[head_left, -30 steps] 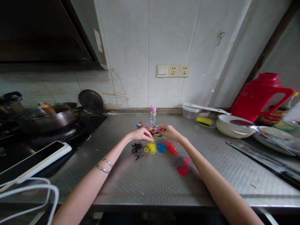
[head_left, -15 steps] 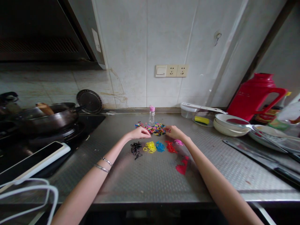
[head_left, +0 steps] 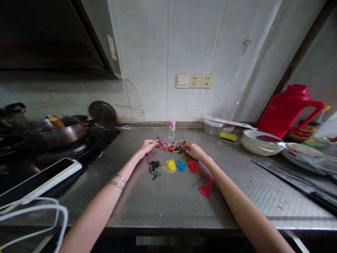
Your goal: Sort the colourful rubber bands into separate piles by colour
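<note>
A mixed heap of small coloured rubber bands [head_left: 171,145] lies on the metal counter. At its left edge is my left hand [head_left: 146,146], thumb and fingers pressed together; whatever they hold is too small to make out. My right hand [head_left: 194,150] is closed at the heap's right edge, its fingertips partly hidden. Nearer me, sorted by colour, are black rubber bands [head_left: 153,168], yellow rubber bands [head_left: 171,166], blue rubber bands [head_left: 181,165] and red rubber bands [head_left: 193,166]. Pink rubber bands [head_left: 201,162] show partly behind my right wrist. A clear bottle with a pink cap [head_left: 172,129] stands behind the heap.
A red heart-shaped piece [head_left: 205,188] lies by my right forearm. Bowls [head_left: 260,146], a knife [head_left: 286,181] and a red thermos [head_left: 289,110] are on the right. To the left are a pan [head_left: 56,129] on the stove and a white device [head_left: 44,177].
My left hand has moved left, from the front of the mixed heap to its left edge. The right hand stays at the heap's right edge. The view has shifted slightly.
</note>
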